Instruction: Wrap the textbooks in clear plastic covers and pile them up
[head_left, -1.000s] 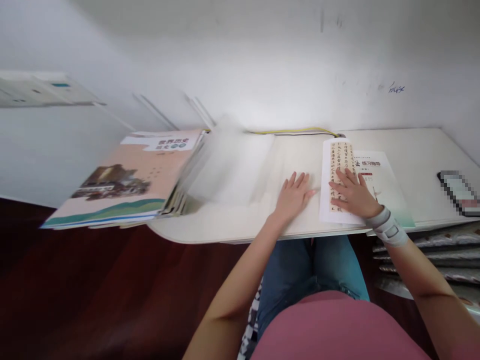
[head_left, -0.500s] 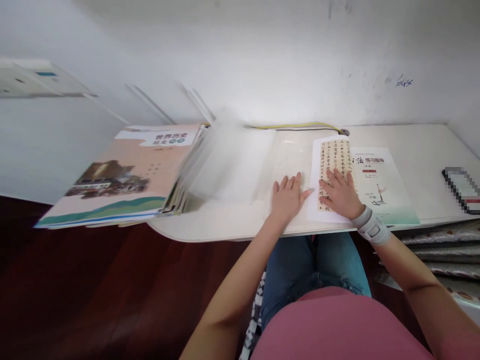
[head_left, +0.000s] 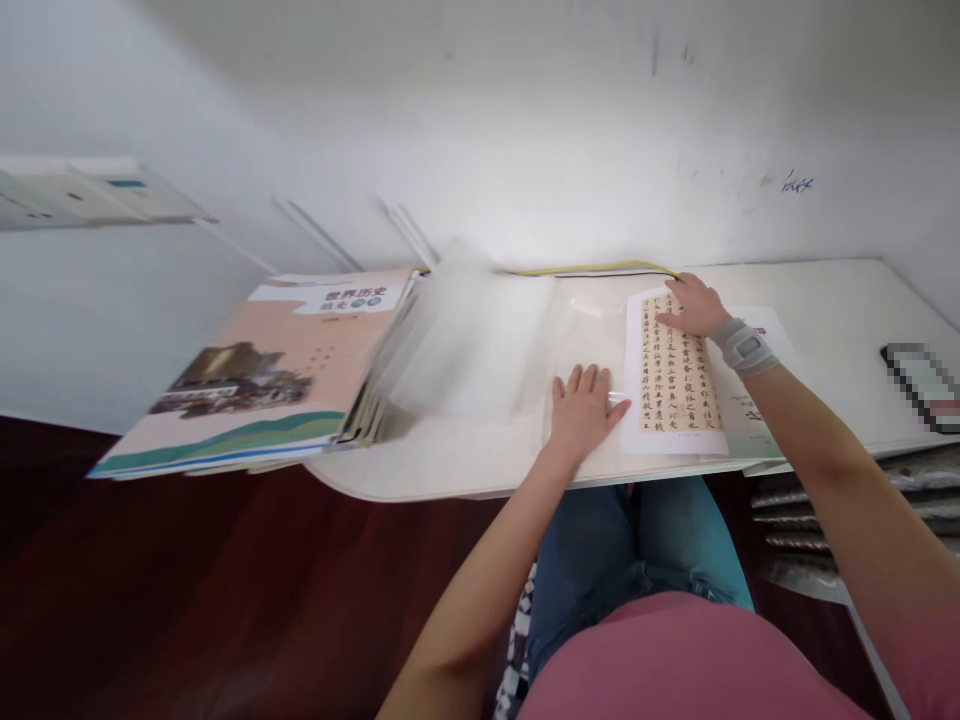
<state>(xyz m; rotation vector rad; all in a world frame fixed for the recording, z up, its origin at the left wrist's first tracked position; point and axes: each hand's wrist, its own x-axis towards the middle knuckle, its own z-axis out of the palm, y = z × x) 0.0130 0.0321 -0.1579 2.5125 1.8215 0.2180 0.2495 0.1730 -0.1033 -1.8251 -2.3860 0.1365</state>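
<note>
Book stack [head_left: 259, 375], pink cover on top, sits at left, jutting past the counter's [head_left: 420, 465] rounded corner. Dark-edged phone [head_left: 924, 386] near right end, screen pixelated. Yellow cable [head_left: 600, 269] runs along the back edge. Wall [head_left: 525, 140]: blue scribble [head_left: 796, 184] at right, white socket panel [head_left: 90, 200] far left. Dark red floor [head_left: 187, 600] below.

Under the right hand [head_left: 694, 305], the calligraphy booklet [head_left: 671, 390] is smooth, matt paper. Beneath the left hand [head_left: 583, 415], the clear plastic sheet [head_left: 589, 320] looks glossy. Left of that hand, the history textbook [head_left: 262, 370] has a smooth paper cover; below both hands, the jeans [head_left: 686, 545] are matt denim.
</note>
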